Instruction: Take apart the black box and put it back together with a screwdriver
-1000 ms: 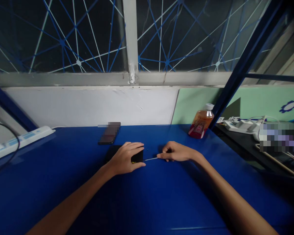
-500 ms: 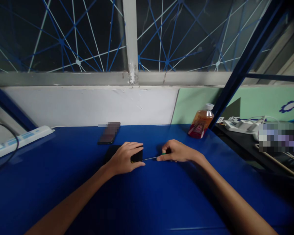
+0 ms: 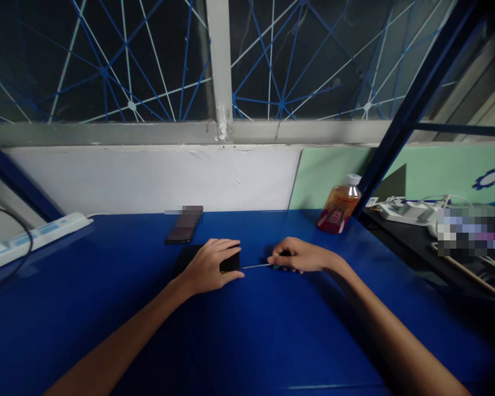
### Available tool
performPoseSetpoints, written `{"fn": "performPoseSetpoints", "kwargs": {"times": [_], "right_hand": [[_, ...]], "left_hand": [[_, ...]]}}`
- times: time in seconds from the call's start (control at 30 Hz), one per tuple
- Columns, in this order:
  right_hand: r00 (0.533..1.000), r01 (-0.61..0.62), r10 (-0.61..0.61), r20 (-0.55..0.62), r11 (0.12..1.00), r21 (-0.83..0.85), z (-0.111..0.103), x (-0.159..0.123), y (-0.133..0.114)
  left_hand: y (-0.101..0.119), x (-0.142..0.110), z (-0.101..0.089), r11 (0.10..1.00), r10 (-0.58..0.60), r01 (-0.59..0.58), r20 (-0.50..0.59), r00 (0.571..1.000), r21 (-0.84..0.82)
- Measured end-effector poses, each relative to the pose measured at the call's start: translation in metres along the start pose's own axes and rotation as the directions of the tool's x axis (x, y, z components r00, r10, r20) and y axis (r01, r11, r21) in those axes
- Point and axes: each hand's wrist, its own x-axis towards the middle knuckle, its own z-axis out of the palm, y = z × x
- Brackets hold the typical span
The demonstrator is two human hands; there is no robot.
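Just left of centre frame, your left hand [image 3: 212, 265] is clamped over the black box [image 3: 231, 263], thumb at the near side, fingers across the top — a steadying hold, it seems, best pressed firmly toward the blue table [image 3: 264, 335]. Right of centre, your right hand [image 3: 299, 254] pinches the thin tool [image 3: 254, 267], whose shaft points left at the box's right end. Line that shaft up straight and push gently — whether its tip is seated, I cannot tell.
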Motion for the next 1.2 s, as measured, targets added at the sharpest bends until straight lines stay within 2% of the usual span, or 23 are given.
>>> {"fn": "performPoseSetpoints", "kwargs": {"times": [0.1,0.3,0.47,0.6,0.7,0.93,1.2], "right_hand": [[0.999,-0.014,0.013,0.029,0.999,0.044,-0.0023,-0.0011,0.0026],[1.0,0.018,-0.018,-0.002,0.997,0.079,-0.0029,-0.0005,0.002],[0.997,-0.041,0.03,0.073,0.988,0.151,0.0003,0.0016,0.0012],[0.999,-0.038,0.04,-0.016,0.996,0.085,0.0017,0.0025,-0.0013],[0.997,0.02,-0.018,-0.071,1.0,0.024,0.0001,0.0021,-0.0018],[0.997,0.076,-0.077,-0.004,0.992,-0.102,-0.0024,0.002,0.0047],[0.994,-0.012,0.002,0.111,0.996,0.088,0.0008,0.0017,0.001]], "left_hand": [[-0.0003,0.0001,0.0007,1.0,0.002,-0.002,0.006,1.0,0.006],[0.0009,0.0001,0.0001,1.0,-0.013,0.013,0.026,1.0,0.018],[0.0005,-0.0005,-0.0001,1.0,-0.004,0.004,0.027,1.0,0.03],[0.0001,-0.0005,0.0005,0.999,0.003,-0.004,0.03,1.0,0.036],[0.001,-0.0004,0.0002,0.999,-0.004,0.003,0.037,0.999,0.034],[0.0021,-0.0012,-0.0003,0.999,-0.013,0.012,0.042,0.999,0.034],[0.001,-0.0016,0.0005,0.999,-0.005,0.003,0.04,0.999,0.04]]}}
